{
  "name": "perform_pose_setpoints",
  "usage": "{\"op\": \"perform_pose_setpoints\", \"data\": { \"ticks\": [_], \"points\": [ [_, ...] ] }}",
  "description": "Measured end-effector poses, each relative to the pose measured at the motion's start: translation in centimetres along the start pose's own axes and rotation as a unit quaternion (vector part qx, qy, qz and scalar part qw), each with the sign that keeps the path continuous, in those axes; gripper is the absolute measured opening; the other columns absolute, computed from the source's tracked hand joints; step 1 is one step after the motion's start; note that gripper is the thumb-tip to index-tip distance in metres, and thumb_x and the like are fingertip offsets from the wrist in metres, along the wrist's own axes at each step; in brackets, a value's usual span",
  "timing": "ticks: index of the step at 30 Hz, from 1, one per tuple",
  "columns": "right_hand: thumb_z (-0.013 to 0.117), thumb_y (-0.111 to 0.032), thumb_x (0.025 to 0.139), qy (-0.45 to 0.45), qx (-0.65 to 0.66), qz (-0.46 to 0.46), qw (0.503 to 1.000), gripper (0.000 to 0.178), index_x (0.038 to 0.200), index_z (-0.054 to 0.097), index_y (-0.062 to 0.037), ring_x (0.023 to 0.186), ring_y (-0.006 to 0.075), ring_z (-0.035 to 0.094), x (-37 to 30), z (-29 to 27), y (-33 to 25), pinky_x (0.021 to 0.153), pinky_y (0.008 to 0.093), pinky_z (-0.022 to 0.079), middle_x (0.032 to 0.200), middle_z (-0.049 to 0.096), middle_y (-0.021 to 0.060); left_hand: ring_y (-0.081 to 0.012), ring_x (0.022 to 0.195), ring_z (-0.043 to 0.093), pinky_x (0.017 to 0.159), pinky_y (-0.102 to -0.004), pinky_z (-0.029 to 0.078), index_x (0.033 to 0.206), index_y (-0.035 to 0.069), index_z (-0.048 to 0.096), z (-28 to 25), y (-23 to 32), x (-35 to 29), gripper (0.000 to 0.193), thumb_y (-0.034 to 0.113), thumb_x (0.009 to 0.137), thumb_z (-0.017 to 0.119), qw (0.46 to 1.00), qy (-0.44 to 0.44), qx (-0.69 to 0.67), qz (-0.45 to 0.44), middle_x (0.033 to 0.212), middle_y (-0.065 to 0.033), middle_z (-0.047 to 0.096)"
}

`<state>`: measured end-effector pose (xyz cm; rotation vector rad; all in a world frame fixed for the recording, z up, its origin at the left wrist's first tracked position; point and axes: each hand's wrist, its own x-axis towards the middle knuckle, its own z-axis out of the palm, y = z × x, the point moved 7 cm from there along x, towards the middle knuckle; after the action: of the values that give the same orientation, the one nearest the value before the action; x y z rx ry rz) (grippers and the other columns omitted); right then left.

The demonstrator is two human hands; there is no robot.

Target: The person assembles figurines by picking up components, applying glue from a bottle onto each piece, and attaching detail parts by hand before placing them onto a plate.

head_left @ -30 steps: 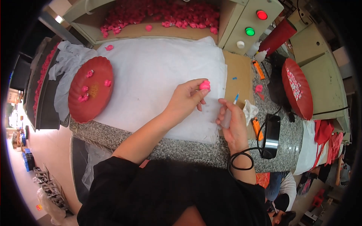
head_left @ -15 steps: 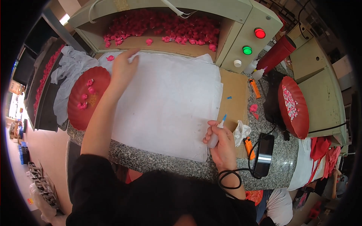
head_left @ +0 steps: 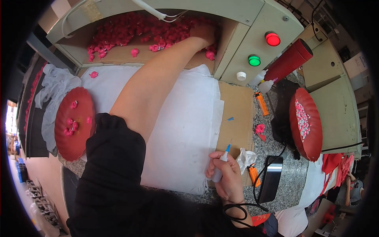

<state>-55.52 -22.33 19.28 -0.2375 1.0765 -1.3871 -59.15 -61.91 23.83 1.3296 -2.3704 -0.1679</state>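
Note:
My left arm stretches forward across the white sheet [head_left: 185, 130]. At its end my left hand [head_left: 203, 34] is inside the opening of the grey-green machine, on the heap of small pink pieces [head_left: 118, 29]. Its fingers are hidden among the pieces and in shadow. My right hand [head_left: 228, 177] is wrapped around a small translucent squeeze bottle [head_left: 216, 173] with a blue needle tip pointing up, over the sheet's right edge. Beside that hand lie a crumpled white tissue [head_left: 245, 158] and an orange lighter [head_left: 254, 175].
A red scalloped plate [head_left: 65, 146] with several pink pieces stands left. Another red plate [head_left: 314, 146] holds small white and pink bits at right. The machine's panel [head_left: 233, 59] bounds the opening. Near it are a red cylinder [head_left: 290, 59] and small bottles [head_left: 266, 85]. A phone [head_left: 271, 179] lies front right.
My left hand has gone from the sheet's far left edge forward and right into the machine's opening. My right hand keeps hold of the squeeze bottle. The view has shifted slightly.

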Motion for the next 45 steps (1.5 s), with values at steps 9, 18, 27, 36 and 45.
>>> {"op": "perform_pose_setpoints", "data": {
  "ticks": [9, 18, 27, 36, 45],
  "points": [
    [0.044, -0.004, 0.079, -0.009, 0.005, -0.001, 1.000, 0.013, 0.089, 0.052, 0.0007, 0.056, 0.0118, 0.044, -0.3, 0.3, 0.3, 0.054, 0.0245, 0.038, 0.061, 0.046, 0.0032, -0.0317, 0.086, 0.054, 0.075, -0.0419, 0.043, 0.091, 0.011, 0.059, -3.1, -4.1, -1.9, 0.030, 0.033, 0.080, 0.042, 0.990, 0.088, -0.106, 0.012, 0.094, -0.0125, 0.058],
    [0.050, -0.021, 0.084, 0.027, -0.004, -0.092, 0.995, 0.024, 0.094, 0.053, 0.0005, 0.053, 0.0072, 0.043, -0.1, 0.2, -1.0, 0.049, 0.0218, 0.037, 0.069, 0.052, 0.0025, -0.0072, 0.064, 0.049, 0.060, -0.0208, 0.041, 0.097, 0.002, 0.057, -7.6, 3.4, -25.4, 0.019, 0.012, 0.082, 0.052, 0.834, -0.161, -0.527, 0.009, 0.078, -0.0004, 0.057],
    [0.059, -0.019, 0.079, -0.044, -0.036, -0.077, 0.995, 0.023, 0.093, 0.057, 0.0000, 0.054, 0.0055, 0.045, 0.2, 1.0, -0.3, 0.047, 0.0191, 0.036, 0.075, 0.057, 0.0027, -0.0168, 0.072, 0.054, 0.063, -0.0247, 0.044, 0.098, 0.004, 0.057, -9.5, 6.4, -32.7, 0.025, -0.004, 0.074, 0.053, 0.892, -0.119, -0.403, 0.168, 0.080, -0.0083, 0.055],
    [0.064, -0.005, 0.072, 0.077, -0.286, -0.278, 0.914, 0.024, 0.093, 0.057, 0.0016, 0.071, 0.0082, 0.051, -0.8, 1.1, -2.2, 0.063, 0.0198, 0.042, 0.082, 0.056, 0.0033, -0.0122, 0.066, 0.051, 0.059, -0.0236, 0.043, 0.094, -0.001, 0.056, -5.5, 4.9, -34.1, 0.021, 0.014, 0.086, 0.045, 0.639, -0.268, -0.691, -0.209, 0.077, -0.0054, 0.055],
    [0.066, -0.003, 0.068, 0.090, -0.433, -0.329, 0.835, 0.025, 0.091, 0.058, 0.0010, 0.076, 0.0099, 0.051, -1.0, 2.6, -2.4, 0.064, 0.0203, 0.041, 0.084, 0.053, 0.0039, -0.0134, 0.071, 0.051, 0.061, -0.0258, 0.044, 0.090, 0.000, 0.052, -4.1, 5.4, -34.9, 0.028, 0.025, 0.089, 0.040, 0.505, -0.324, -0.772, -0.210, 0.082, -0.0071, 0.055]
  ]
}}
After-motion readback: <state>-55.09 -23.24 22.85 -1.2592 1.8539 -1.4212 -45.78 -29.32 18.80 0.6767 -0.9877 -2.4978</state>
